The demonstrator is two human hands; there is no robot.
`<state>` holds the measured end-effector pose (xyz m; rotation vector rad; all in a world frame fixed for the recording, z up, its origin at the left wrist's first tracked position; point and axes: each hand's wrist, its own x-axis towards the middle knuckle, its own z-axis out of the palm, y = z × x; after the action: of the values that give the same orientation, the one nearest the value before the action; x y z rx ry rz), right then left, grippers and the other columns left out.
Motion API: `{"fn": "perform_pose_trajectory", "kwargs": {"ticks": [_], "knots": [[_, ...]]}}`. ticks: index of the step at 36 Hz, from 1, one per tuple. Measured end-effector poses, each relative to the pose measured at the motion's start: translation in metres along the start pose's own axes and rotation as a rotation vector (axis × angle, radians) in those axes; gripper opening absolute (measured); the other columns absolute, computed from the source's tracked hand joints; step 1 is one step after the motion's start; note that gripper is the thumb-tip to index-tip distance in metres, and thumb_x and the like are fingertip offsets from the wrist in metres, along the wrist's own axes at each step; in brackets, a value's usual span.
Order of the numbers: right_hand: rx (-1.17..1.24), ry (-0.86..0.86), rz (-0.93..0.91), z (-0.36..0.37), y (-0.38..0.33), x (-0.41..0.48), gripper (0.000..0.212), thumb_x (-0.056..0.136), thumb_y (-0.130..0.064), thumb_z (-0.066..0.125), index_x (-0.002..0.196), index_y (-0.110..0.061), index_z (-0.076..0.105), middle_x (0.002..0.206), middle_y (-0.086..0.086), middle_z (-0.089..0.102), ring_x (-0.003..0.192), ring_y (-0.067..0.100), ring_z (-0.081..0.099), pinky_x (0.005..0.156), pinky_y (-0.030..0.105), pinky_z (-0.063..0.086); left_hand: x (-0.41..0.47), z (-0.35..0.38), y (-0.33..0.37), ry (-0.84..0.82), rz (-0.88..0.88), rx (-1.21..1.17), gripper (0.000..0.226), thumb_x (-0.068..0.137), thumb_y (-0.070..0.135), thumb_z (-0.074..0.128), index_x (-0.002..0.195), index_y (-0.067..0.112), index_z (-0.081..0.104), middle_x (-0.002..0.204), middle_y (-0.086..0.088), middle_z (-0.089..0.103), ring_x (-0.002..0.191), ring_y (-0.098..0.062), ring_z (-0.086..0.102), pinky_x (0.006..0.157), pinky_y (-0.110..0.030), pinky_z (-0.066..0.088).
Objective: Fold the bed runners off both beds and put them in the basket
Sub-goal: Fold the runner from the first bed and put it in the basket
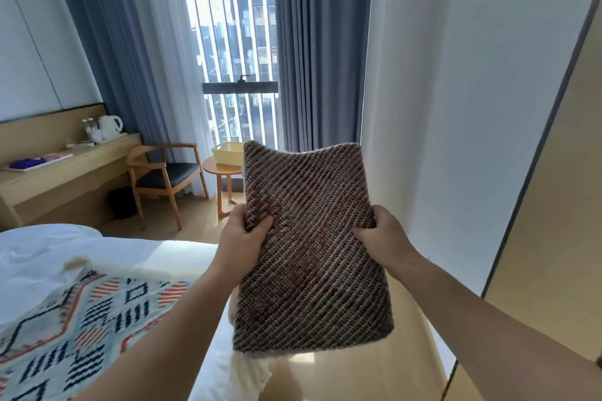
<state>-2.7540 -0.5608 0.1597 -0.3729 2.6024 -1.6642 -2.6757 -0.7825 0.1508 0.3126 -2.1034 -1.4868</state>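
Note:
A folded brown woven bed runner point(309, 247) is held up in front of me, in the middle of the view. My left hand point(241, 234) grips its left edge and my right hand point(381, 234) grips its right edge. A second runner point(84, 329), pale blue with a dark and orange geometric pattern, lies spread on the white bed point(39, 257) at the lower left. The pale yellow basket point(226, 153) stands on a small round wooden table point(218, 169) by the window; the held runner hides the basket's right side.
A wooden chair point(163, 176) stands left of the round table. A long desk point(62, 172) with a kettle and bottles runs along the left wall. Curtains frame the window ahead. A white wall and a wooden panel close off the right side.

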Motion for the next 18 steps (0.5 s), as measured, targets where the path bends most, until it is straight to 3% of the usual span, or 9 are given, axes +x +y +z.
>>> {"fn": "perform_pose_trajectory", "kwargs": {"ticks": [4,10,18], "knots": [[-0.015,0.050,-0.020,0.020,-0.003,0.070,0.035,0.089,-0.014,0.061,0.123,-0.013,0.054,0.114,0.005,0.062,0.108,0.025,0.059,0.100,0.045,0.046,0.073,0.009,-0.018,-0.016,0.026,-0.019,0.026,0.091,0.026,0.062,0.113,0.024,0.051,0.100,0.012,0.062,0.091,0.000,0.057,0.069,-0.015,0.041],[-0.022,0.087,-0.024,0.039,-0.014,0.163,0.035,0.090,-0.015,0.062,0.124,-0.012,0.054,0.114,0.005,0.062,0.107,0.024,0.058,0.099,0.043,0.047,0.178,0.023,-0.037,-0.048,0.009,-0.057,0.024,0.090,0.025,0.063,0.112,0.022,0.054,0.102,0.006,0.066,0.094,-0.010,0.062,0.081,-0.029,0.049],[-0.006,0.093,-0.040,0.050,-0.002,0.276,0.033,0.091,-0.014,0.061,0.123,-0.013,0.054,0.107,-0.001,0.058,0.102,0.019,0.056,0.095,0.035,0.046,0.288,0.062,-0.067,-0.071,0.032,-0.038,0.019,0.089,0.025,0.064,0.103,0.033,0.053,0.102,0.009,0.066,0.095,-0.007,0.062,0.081,-0.028,0.047]]}}
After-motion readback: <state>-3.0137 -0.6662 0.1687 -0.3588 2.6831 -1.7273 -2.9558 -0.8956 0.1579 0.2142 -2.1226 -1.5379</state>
